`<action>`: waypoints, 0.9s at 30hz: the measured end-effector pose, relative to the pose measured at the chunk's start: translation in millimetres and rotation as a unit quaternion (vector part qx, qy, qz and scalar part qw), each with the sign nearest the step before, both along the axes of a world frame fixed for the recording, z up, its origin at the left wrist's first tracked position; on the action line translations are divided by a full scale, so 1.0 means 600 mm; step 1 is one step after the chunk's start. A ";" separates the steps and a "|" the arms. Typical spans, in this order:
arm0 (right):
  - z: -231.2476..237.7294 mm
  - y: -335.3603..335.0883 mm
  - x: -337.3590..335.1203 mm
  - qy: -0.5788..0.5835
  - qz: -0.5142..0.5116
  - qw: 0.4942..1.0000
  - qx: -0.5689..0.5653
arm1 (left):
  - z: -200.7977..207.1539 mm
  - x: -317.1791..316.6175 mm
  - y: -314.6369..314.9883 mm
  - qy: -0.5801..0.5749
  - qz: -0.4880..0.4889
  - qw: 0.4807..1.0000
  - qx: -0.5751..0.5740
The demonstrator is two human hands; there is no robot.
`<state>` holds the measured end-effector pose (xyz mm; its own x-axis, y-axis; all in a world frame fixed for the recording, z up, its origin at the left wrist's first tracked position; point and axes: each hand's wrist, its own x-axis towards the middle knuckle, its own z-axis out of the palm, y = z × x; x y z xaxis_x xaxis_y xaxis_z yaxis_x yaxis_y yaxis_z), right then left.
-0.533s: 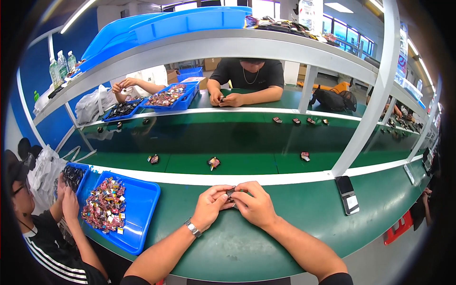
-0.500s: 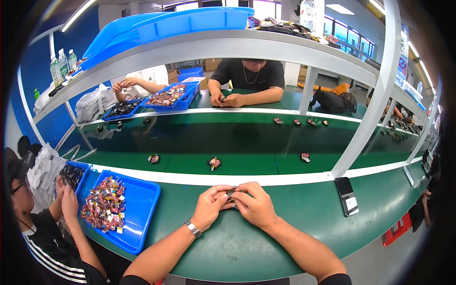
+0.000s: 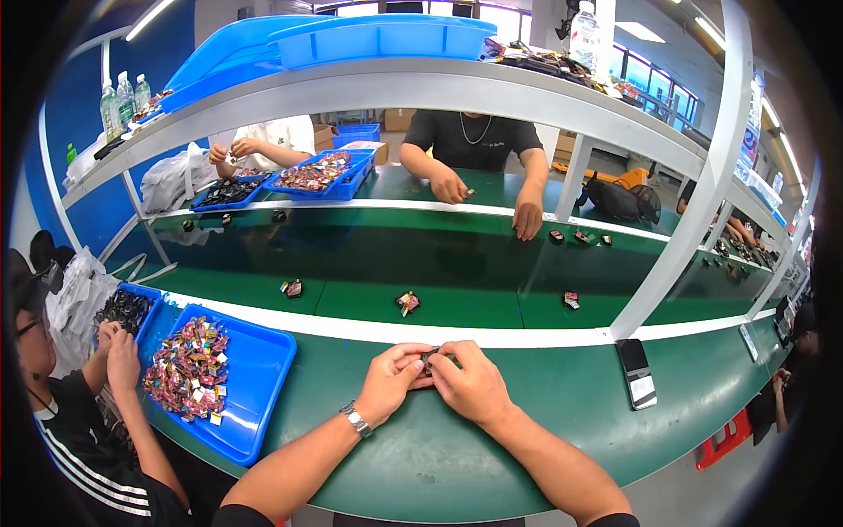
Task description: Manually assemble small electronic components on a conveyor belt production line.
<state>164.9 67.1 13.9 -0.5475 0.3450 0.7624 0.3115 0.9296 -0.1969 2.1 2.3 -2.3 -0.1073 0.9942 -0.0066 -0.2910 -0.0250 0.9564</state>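
My left hand (image 3: 392,378), with a metal watch on its wrist, and my right hand (image 3: 471,383) meet above the green tabletop. Between their fingertips is a small dark part (image 3: 428,358), mostly covered by the fingers. Both hands pinch it, so its exact kind cannot be made out. Beyond my hands, on the dark green belt, lie small black-and-pink assemblies: one at the left (image 3: 291,288), another in the middle (image 3: 407,303) and a third at the right (image 3: 571,299).
A blue tray (image 3: 263,395) of pink-and-white parts stands at my left, beside a smaller bin of black pieces (image 3: 126,307) and a co-worker's hands (image 3: 118,351). A black-and-silver phone-like device (image 3: 637,373) lies at right. A white post (image 3: 676,202) rises from the white rail.
My hands keep pinching the dark part in nearly the same place. Across the belt, the person in black has parted their hands, one now reaching over the rail to the belt. The view has shifted slightly.
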 end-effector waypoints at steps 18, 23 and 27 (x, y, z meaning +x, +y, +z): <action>-0.008 -0.002 0.001 -0.008 -0.026 1.000 0.011 | 0.005 0.003 -0.001 0.008 0.000 1.000 -0.001; -0.005 -0.002 0.004 -0.013 -0.027 0.999 0.011 | 0.005 0.003 0.000 0.007 0.000 1.000 -0.002; -0.002 -0.004 0.004 -0.022 -0.029 0.999 0.034 | 0.006 0.001 -0.002 0.010 0.001 1.000 -0.002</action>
<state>167.2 64.7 12.6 -0.5614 0.3254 0.7609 0.3724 0.9204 -0.1189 2.8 0.9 1.0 -0.1090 0.9940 -0.0080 -0.2725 -0.0221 0.9619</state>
